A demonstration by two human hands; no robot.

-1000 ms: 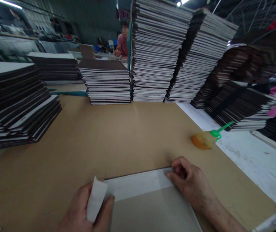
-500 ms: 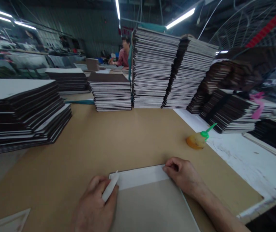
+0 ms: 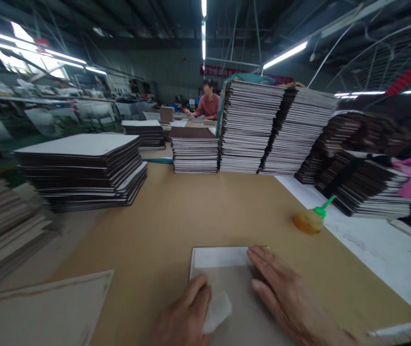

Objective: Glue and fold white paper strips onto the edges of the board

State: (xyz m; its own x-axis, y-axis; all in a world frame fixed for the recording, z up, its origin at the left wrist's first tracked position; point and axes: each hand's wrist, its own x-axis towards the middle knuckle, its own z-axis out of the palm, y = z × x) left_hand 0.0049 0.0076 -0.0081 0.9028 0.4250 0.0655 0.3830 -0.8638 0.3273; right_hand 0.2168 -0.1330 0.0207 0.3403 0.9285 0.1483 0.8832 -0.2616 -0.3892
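Observation:
A grey panel [image 3: 232, 283] with a white strip [image 3: 219, 257] along its far edge lies on the brown board [image 3: 191, 206] in front of me. My left hand [image 3: 187, 312] is closed on a small white flat tool [image 3: 217, 312], low over the panel's left part. Stretched out flat, my right hand [image 3: 280, 288] rests on the right end of the white strip and the panel's right side, holding nothing.
Stacks of dark-edged boards stand at the left [image 3: 82, 173], centre [image 3: 195, 154] and right back [image 3: 252, 125]. A glue bottle [image 3: 309, 222] with a green nozzle lies right. Another grey sheet [image 3: 43, 307] is front left. A person [image 3: 208, 103] sits beyond the stacks.
My right hand has opened from a pinch and lies flat on the strip. My left hand has come nearer, away from the strip, with the white tool turned. The view has shifted left and up.

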